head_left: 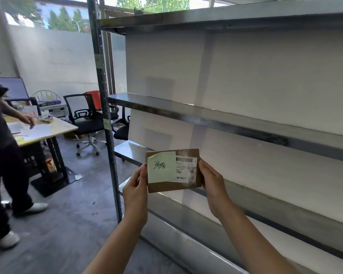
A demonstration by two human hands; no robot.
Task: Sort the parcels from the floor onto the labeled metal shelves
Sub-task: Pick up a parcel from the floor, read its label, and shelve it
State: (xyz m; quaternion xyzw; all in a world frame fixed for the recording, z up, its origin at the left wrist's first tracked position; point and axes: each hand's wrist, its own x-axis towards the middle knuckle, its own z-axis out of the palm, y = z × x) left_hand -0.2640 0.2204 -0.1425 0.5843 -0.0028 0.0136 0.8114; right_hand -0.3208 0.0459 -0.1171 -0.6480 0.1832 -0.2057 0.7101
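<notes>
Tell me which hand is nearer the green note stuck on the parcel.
Left. The left hand grips the parcel edge beside the green note; the right hand holds the far edge, beyond the barcode label.

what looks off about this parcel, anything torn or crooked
The green note on the parcel has its top left corner curled over and overlaps the barcode label, whose lower part looks creased or smudged.

I see a matt cardboard parcel (172,187) with a paper note (161,169) and glossy label (186,172); the shelves (206,118) are smooth, faintly reflective metal.
</notes>
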